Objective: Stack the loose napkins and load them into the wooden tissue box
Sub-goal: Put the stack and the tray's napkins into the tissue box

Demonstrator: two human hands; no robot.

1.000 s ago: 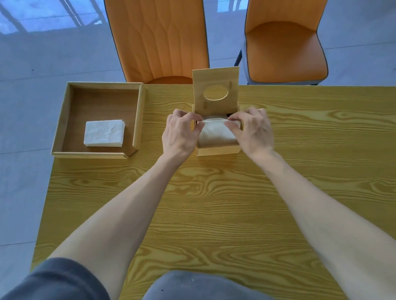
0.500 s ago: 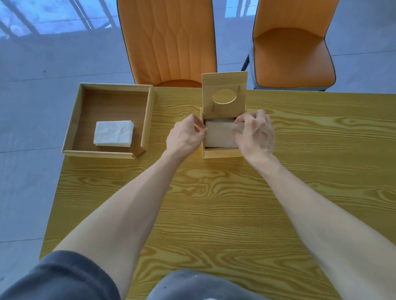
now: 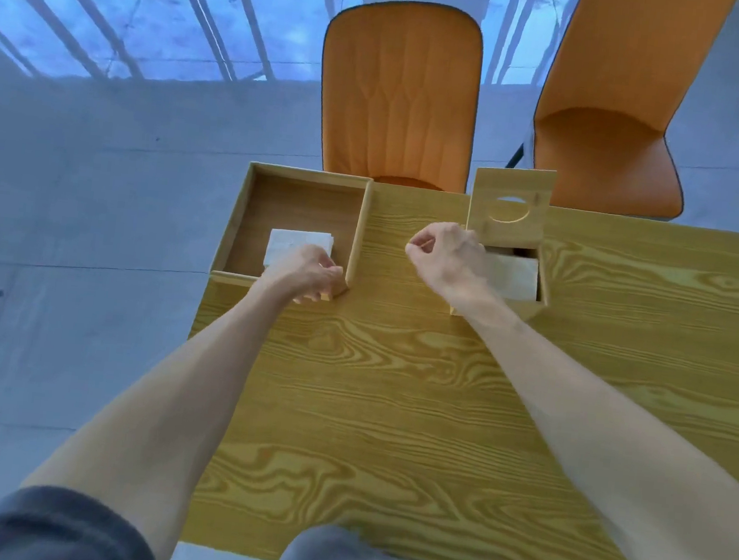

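Note:
The wooden tissue box (image 3: 543, 293) stands on the table with its lid (image 3: 509, 208) raised; the lid has an oval hole. A stack of napkins (image 3: 511, 276) lies inside the box. More white napkins (image 3: 299, 240) lie in the wooden tray (image 3: 237, 220) to the left. My left hand (image 3: 307, 273) hovers over the tray's near right corner, its fingers loosely curled down, covering the near edge of that stack and holding nothing that I can see. My right hand (image 3: 447, 258) is at the box's left wall, thumb and forefinger pinched together, with nothing in it.
The yellow wood-grain table (image 3: 392, 396) ends just left of the tray, which overhangs that edge. Two orange chairs (image 3: 398, 96) (image 3: 601, 135) stand behind the far edge. Grey floor lies all around.
Both hands have come off the napkins in the box. My left hand has moved left to the tray. My right hand has drawn back to the box's left side.

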